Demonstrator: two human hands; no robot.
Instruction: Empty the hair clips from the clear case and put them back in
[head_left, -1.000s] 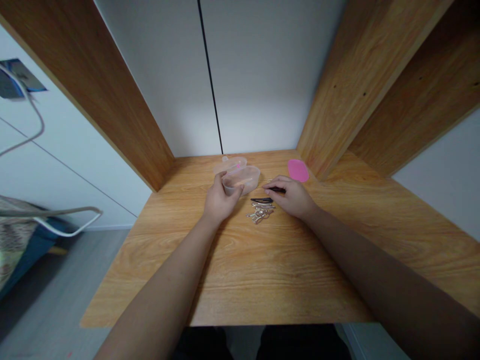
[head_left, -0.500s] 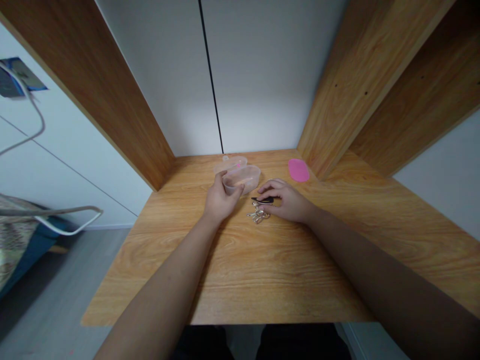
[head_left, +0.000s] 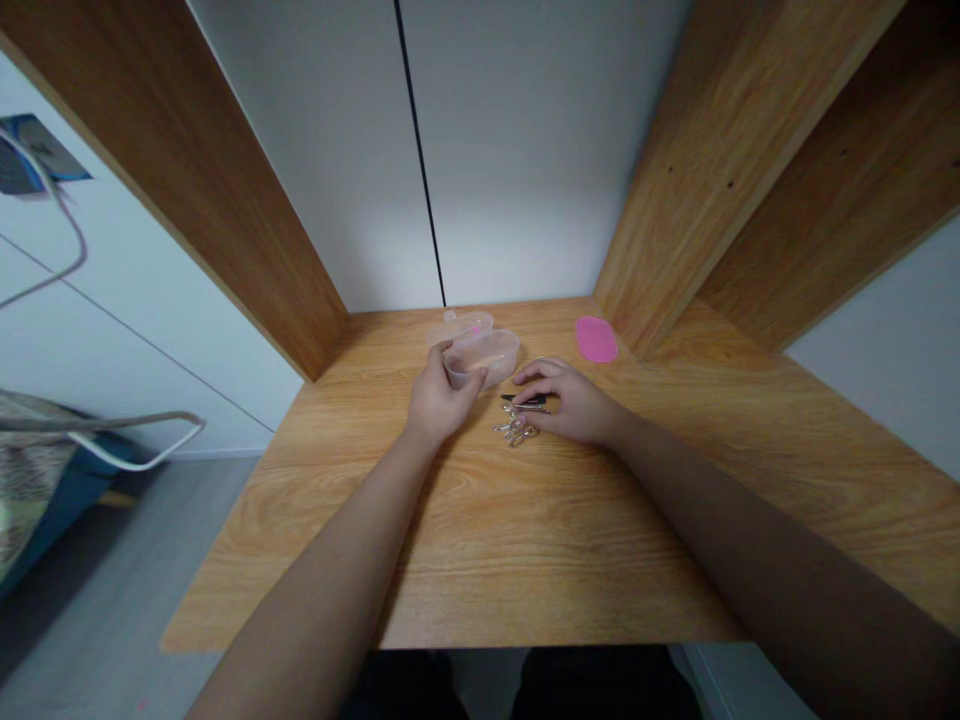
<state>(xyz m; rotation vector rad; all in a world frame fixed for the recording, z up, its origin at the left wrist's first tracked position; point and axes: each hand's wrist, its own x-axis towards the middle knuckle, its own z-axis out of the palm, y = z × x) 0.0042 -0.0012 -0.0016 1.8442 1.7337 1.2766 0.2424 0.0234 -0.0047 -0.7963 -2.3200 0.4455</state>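
My left hand (head_left: pixel 441 393) is closed on the near left side of a clear plastic container (head_left: pixel 504 350), thumb on the near rim and fingers around its left end. The container rests on the wooden tabletop. To its right, my right hand (head_left: pixel 571 400) hovers low over a small pile, thumb and bent fingers apart. Between them lies a slim black clip-like piece (head_left: pixel 510 398), partly hidden by the fingers. Just nearer, touching the pile, sit several shiny silver metal pieces (head_left: pixel 516 431), too small to name surely.
Behind the held container stands a second clear container (head_left: pixel 459 326) with something small and pink in it. A flat pink lid-like piece (head_left: pixel 596 340) lies to the right, near a wooden upright (head_left: pixel 675 230). A white panel closes the back; the tabletop's front edge (head_left: pixel 465 645) is near me.
The fingers of my right hand have shifted slightly over the pile, and the black piece now shows thinner and apart from a silver one. My left hand keeps its hold.
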